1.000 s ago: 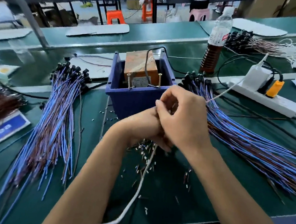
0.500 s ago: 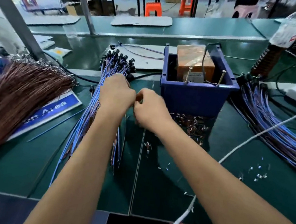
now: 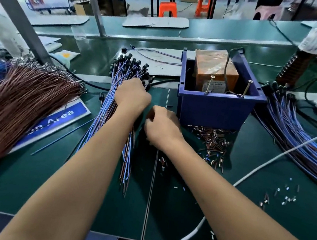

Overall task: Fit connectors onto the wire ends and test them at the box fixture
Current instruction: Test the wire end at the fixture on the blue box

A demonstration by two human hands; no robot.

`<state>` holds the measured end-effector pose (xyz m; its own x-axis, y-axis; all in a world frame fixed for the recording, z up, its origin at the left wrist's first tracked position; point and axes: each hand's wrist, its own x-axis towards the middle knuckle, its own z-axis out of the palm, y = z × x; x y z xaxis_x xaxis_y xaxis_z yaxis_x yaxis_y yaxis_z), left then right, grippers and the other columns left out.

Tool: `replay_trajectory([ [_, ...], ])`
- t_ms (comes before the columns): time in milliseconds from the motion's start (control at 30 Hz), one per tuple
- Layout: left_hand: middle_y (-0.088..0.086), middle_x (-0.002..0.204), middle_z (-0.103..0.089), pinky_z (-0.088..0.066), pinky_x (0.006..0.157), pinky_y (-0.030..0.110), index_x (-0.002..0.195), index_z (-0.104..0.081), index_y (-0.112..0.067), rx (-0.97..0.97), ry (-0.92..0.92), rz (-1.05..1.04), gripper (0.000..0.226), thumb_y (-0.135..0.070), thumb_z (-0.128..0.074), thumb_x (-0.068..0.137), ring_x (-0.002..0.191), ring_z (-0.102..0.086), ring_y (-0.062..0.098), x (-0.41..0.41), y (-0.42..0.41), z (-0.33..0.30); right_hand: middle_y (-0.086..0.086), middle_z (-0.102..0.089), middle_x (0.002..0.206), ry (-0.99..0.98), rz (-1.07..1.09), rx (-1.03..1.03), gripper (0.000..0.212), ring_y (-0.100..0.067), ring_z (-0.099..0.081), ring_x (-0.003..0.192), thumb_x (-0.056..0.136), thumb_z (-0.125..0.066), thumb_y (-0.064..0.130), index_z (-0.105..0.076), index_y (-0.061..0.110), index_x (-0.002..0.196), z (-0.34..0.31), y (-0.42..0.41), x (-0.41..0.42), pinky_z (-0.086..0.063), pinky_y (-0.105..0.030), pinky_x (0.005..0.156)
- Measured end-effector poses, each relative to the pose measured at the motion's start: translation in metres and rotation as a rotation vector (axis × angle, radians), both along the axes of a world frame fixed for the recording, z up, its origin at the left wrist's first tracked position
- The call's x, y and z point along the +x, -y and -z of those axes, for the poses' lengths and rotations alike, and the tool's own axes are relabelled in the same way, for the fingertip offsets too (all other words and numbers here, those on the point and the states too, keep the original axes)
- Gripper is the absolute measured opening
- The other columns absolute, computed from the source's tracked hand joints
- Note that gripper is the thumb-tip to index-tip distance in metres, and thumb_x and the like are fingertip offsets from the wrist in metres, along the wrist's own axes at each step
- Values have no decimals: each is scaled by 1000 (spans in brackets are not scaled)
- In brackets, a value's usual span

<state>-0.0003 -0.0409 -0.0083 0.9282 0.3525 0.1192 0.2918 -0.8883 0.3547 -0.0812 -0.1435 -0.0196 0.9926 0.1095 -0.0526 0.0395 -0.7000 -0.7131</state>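
Observation:
A bundle of blue and brown wires (image 3: 116, 103) with black ends lies left of centre on the green mat. My left hand (image 3: 132, 95) rests on top of it with fingers curled down into the wires. My right hand (image 3: 162, 129) hovers just right of the bundle with fingers curled; anything in it is hidden. The blue box fixture (image 3: 213, 108) stands behind my right hand, holding an orange block (image 3: 214, 67) and two upright screws. Loose small connectors (image 3: 214, 141) lie scattered in front of the box.
A thick sheaf of brown wires (image 3: 18, 101) covers the left side over a blue sign (image 3: 58, 119). Another blue wire bundle (image 3: 298, 138) fans out on the right. A white cable (image 3: 266, 162) crosses the mat. A bottle (image 3: 307, 57) stands at the back right.
Both hands left the front of the box and moved left to the centre-left wire bundle. My view turned left with them. The hands have since drawn slightly apart.

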Motion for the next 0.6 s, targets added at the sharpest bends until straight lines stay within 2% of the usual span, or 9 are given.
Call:
replay_trajectory([
  [100,16,109,-71,-47,99,39,101,-72,-9,-141,106,17,25,-21,-57,85,109,-61,37,-2,4,-2,-25,-71,108,-22,-16,58,22,-44,-69,97,102,-52,21,-56,3,113,1,1,0,-58,-49,90],
  [167,8,88,-68,-46,83,36,81,-65,-14,-334,212,20,15,-22,-55,88,88,-57,29,-6,7,-3,-26,-70,113,-22,-34,88,28,-45,-69,100,107,-49,28,-49,4,122,0,1,-2,-55,-53,93],
  [200,6,81,-66,-44,72,35,76,-59,-14,-562,260,13,16,-18,-53,89,78,-54,26,-9,9,-4,-26,-69,115,-25,-43,110,31,-45,-68,103,109,-46,32,-46,5,126,0,1,-4,-53,-54,95],
  [267,8,81,-73,-43,59,29,76,-52,-12,-1093,303,-2,17,-11,-45,92,66,-58,22,-14,14,-9,-24,-69,117,-23,-51,198,34,-43,-66,107,111,-40,38,-46,10,129,0,4,-7,-51,-51,97],
  [333,8,77,-76,-42,51,24,77,-49,-13,-1396,337,-28,21,-9,-38,95,56,-60,18,-21,20,-18,-17,-69,113,22,-40,312,35,-37,-65,106,111,-36,43,-50,15,127,-1,7,-14,-50,-46,95],
  [400,4,65,-68,-36,48,24,76,-45,-15,-1556,428,-30,23,-9,-37,97,48,-49,15,-27,25,-30,-8,-66,108,85,-21,440,35,-26,-62,104,112,-34,45,-57,20,120,-3,9,-21,-49,-46,96],
  [500,-1,59,-50,-28,48,26,76,-40,-17,-1746,568,104,25,-8,-38,99,45,-36,12,-34,34,-55,2,-61,101,151,-7,630,34,-18,-58,100,113,-32,45,-58,32,96,-15,9,-27,-49,-51,96],
  [567,-1,59,-47,-28,47,26,82,-41,-14,-1798,658,185,22,-10,-40,104,45,-34,11,-38,41,-72,0,-66,104,174,-17,695,44,-20,-62,104,112,-31,46,-66,21,103,-25,12,-26,-50,-56,97],
  [600,-1,60,-46,-29,46,26,86,-41,-13,-1826,694,214,20,-12,-43,106,45,-34,11,-39,44,-79,-7,-70,107,180,-24,714,51,-24,-64,107,112,-32,47,-68,11,110,-30,14,-24,-51,-57,98],
])
